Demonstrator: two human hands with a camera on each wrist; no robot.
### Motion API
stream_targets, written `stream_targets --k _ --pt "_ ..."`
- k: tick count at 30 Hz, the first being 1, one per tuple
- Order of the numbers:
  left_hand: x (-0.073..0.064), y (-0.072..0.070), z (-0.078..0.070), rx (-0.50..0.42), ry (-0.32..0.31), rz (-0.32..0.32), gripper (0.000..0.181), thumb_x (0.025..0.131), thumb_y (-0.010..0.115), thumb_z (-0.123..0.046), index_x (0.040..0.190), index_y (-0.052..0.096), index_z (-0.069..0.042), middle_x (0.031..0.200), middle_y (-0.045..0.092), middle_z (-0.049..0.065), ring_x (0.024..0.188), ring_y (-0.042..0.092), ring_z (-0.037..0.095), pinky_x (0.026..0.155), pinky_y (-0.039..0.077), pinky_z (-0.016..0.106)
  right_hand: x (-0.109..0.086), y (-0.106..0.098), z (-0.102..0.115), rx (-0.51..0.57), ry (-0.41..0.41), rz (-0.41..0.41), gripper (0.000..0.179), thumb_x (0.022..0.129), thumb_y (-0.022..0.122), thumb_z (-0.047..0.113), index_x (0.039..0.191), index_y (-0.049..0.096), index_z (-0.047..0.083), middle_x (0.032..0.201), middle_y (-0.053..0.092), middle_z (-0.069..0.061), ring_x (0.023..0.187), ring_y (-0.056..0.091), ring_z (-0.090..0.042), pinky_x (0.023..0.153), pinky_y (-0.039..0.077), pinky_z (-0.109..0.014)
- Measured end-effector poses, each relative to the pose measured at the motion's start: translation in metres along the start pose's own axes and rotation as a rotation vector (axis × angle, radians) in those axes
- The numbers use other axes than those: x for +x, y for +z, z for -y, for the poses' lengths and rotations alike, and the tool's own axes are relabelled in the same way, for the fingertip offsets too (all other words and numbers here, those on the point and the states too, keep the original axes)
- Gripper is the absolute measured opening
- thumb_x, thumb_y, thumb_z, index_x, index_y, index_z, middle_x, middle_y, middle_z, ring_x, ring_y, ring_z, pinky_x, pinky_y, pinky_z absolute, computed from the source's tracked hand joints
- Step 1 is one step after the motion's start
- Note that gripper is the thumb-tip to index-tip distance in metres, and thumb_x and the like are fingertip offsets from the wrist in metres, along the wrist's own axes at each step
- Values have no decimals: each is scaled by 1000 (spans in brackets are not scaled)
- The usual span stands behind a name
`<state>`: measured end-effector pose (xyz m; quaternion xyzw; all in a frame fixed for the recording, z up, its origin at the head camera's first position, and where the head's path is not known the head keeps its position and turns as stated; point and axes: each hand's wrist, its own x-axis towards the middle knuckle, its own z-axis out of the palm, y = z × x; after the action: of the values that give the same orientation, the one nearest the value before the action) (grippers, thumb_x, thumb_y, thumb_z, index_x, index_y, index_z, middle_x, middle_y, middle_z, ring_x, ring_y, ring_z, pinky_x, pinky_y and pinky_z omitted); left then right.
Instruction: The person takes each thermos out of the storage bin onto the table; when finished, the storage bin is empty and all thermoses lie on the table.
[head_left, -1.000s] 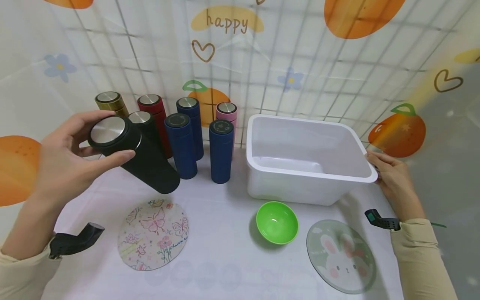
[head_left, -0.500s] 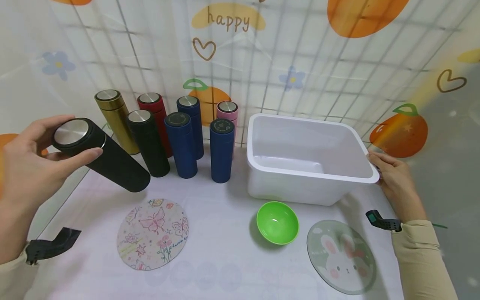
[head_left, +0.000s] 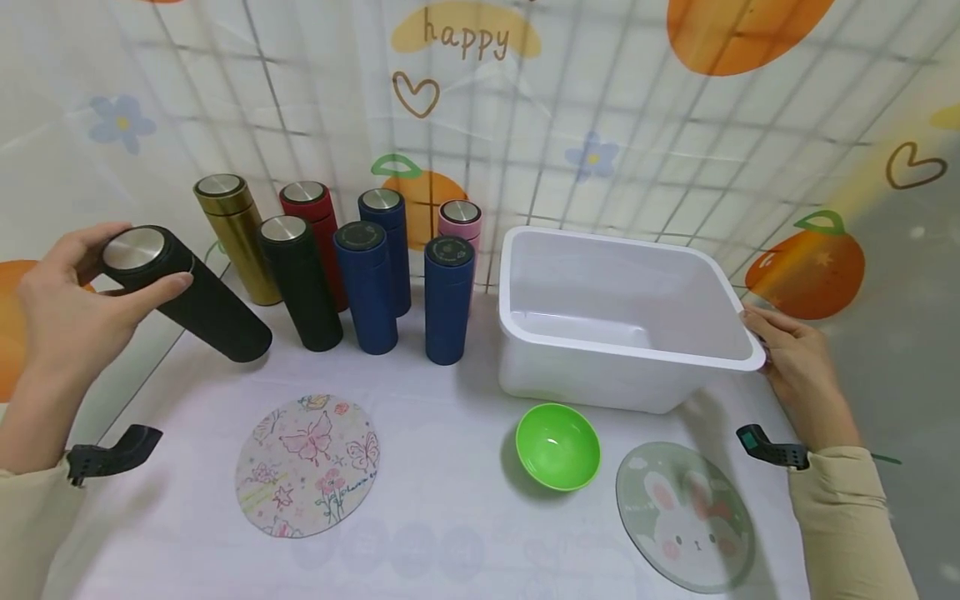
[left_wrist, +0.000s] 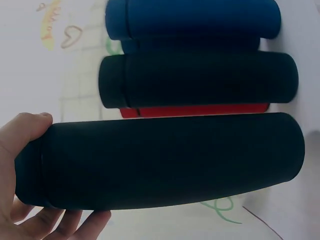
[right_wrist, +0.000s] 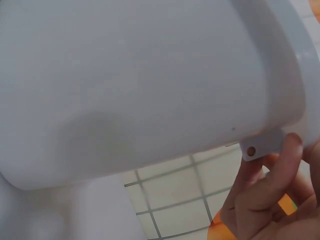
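My left hand (head_left: pixel 71 312) grips a black thermos bottle (head_left: pixel 213 308) round its lid end, thumb on one side and fingers on the other. The bottle leans, its steel-topped lid toward the left; whether its base touches the table I cannot tell. In the left wrist view the held bottle (left_wrist: pixel 170 162) lies across the frame, beside a dark green bottle (left_wrist: pixel 205 80). At the right, my right hand (head_left: pixel 802 367) holds the end rim of a white plastic bin (head_left: pixel 592 371). The right wrist view shows those fingers pinching at a small tab (right_wrist: pixel 262 145) under the rim.
Several bottles stand upright at the back: gold (head_left: pixel 243 250), dark green (head_left: pixel 303 287), red (head_left: pixel 322 217), blue and pink. A green bowl (head_left: pixel 557 447) sits before the bin. Two round mats lie in front, one with butterflies (head_left: pixel 307 467), one with a rabbit (head_left: pixel 686 517).
My left hand has carried the black thermos bottle leftward, away from the standing bottles, with its base shifting left and slightly back. The right hand stays on the bin's rim.
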<state>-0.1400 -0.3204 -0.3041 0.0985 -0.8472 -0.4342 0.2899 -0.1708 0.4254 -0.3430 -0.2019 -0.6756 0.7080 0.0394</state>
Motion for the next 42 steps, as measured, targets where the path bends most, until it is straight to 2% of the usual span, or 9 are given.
stream_targets --k 4,8,13,20,26,31,36,40,42 --pt "12 6 3 50 -29 32 72 77 87 -28 142 56 -32 114 55 -24 112 50 -5 93 36 13 0 -1 0 9 1 1 59 76 86 37 131 69 24 114 54 4 81 65 -9 70 58 -23" --pt "24 13 6 81 -25 71 73 78 86 -34 143 54 -30 113 53 -24 107 48 -5 85 35 14 1 -1 -1 7 -3 -2 59 76 85 37 131 69 24 112 56 4 80 66 -10 69 58 -24" --pt "37 21 14 105 0 84 73 78 86 -35 143 55 -25 110 51 -26 98 45 -5 80 33 15 1 -1 -1 -1 -10 -1 59 76 85 37 131 69 23 113 56 3 81 65 -10 69 58 -24" --pt "51 29 28 119 -38 91 73 80 83 -39 145 54 -23 111 51 -24 99 43 -2 79 34 16 1 0 0 6 -11 6 58 77 84 37 131 69 22 113 56 3 80 65 -11 68 58 -24" --pt "62 34 31 138 -62 112 76 81 80 -43 148 50 -21 114 50 -20 103 42 6 76 35 19 1 -1 -1 8 -7 2 58 77 84 37 131 69 23 114 55 3 82 66 -11 69 58 -24" --pt "67 36 30 129 -55 164 76 83 78 -44 150 47 -24 131 53 -8 114 43 19 79 36 21 0 -1 0 14 6 -6 59 76 85 38 130 69 24 114 55 3 81 66 -10 69 58 -24" --pt "68 39 32 121 -34 192 78 85 77 -44 152 42 -22 146 48 4 121 45 27 82 38 20 -1 1 0 2 19 -8 63 75 85 39 133 67 25 115 55 5 83 66 -9 71 58 -23" --pt "70 41 36 123 -38 208 79 84 77 -46 151 44 -19 138 51 4 114 47 23 76 39 17 -1 1 0 8 6 -3 52 77 84 37 126 72 26 111 57 6 80 66 -9 69 58 -23" --pt "70 41 39 132 -43 226 79 84 77 -48 149 45 -15 133 51 5 113 47 25 74 39 18 -1 1 0 13 -7 1 42 78 84 35 119 76 26 106 61 7 76 66 -10 67 58 -23"
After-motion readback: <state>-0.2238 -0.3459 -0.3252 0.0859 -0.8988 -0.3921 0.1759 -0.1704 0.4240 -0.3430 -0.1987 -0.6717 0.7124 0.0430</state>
